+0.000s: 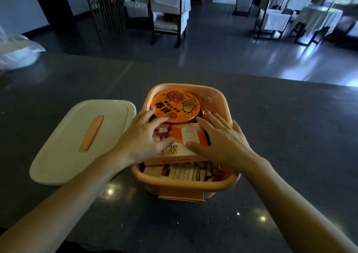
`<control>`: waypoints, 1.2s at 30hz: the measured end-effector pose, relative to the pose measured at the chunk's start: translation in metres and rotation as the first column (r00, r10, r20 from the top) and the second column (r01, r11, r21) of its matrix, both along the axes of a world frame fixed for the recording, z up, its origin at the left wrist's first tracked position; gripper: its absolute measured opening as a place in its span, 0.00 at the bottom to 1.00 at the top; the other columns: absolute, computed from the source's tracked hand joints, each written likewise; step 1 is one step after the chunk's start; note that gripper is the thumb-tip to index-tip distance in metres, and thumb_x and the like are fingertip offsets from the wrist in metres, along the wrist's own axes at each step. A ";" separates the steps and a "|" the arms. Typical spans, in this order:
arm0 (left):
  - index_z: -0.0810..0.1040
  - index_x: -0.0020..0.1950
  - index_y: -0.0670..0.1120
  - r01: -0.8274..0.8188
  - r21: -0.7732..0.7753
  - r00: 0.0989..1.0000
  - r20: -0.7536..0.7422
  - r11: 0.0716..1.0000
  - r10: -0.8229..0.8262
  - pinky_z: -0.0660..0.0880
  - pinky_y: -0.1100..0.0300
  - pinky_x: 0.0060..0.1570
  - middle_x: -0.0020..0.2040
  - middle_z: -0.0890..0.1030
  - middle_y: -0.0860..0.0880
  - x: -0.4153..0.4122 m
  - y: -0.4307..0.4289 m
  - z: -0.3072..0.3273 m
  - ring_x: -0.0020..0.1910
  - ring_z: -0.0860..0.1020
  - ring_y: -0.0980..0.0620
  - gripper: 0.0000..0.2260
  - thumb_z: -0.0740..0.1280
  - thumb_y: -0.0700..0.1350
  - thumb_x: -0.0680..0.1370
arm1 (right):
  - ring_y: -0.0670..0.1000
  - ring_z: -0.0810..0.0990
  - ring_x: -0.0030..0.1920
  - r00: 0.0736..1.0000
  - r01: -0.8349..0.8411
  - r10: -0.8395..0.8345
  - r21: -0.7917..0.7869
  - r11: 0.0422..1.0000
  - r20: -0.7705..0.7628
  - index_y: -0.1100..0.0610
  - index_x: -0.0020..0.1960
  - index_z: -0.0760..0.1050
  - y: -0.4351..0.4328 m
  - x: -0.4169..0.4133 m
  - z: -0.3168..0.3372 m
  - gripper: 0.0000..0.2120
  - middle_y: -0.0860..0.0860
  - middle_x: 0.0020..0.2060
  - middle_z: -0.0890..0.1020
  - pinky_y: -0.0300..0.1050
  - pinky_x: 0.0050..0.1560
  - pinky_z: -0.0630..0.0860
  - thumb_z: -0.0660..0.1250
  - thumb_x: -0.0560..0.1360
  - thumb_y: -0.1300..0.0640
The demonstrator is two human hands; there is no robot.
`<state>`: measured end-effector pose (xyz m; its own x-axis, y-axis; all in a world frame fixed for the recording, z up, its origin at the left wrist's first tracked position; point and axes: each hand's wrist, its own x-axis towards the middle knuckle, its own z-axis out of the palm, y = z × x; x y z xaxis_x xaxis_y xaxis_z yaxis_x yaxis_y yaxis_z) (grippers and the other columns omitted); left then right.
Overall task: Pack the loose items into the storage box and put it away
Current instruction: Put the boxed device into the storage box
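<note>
Left hand (143, 136) and right hand (222, 138) press the carton (193, 136) — fingers flat, gripping nothing. I'd push evenly, below the box (230, 177) rim.

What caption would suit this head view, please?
Left hand and right hand rest on a carton in the storage box, lid alongside.

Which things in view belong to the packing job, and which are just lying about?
Job: storage box, open; lid on the counter beside it; noodle cup, orange carton and small packets inside the box; left hand and right hand, both resting on the carton.
Lying about: plastic bag at the counter's far left; chairs in the room behind.
</note>
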<state>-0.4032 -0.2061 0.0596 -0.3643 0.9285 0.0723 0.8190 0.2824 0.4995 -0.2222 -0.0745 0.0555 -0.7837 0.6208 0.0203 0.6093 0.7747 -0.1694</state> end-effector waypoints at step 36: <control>0.55 0.72 0.46 -0.388 -0.231 0.871 -0.409 0.892 0.273 0.68 0.46 0.55 0.63 0.71 0.37 0.022 0.018 0.013 0.59 0.70 0.39 0.51 0.33 0.78 0.60 | 0.52 0.42 0.74 0.975 0.213 -0.217 -0.083 0.974 -0.052 0.47 0.74 0.47 0.083 0.064 0.013 0.34 0.50 0.75 0.47 0.58 0.69 0.52 0.53 0.74 0.35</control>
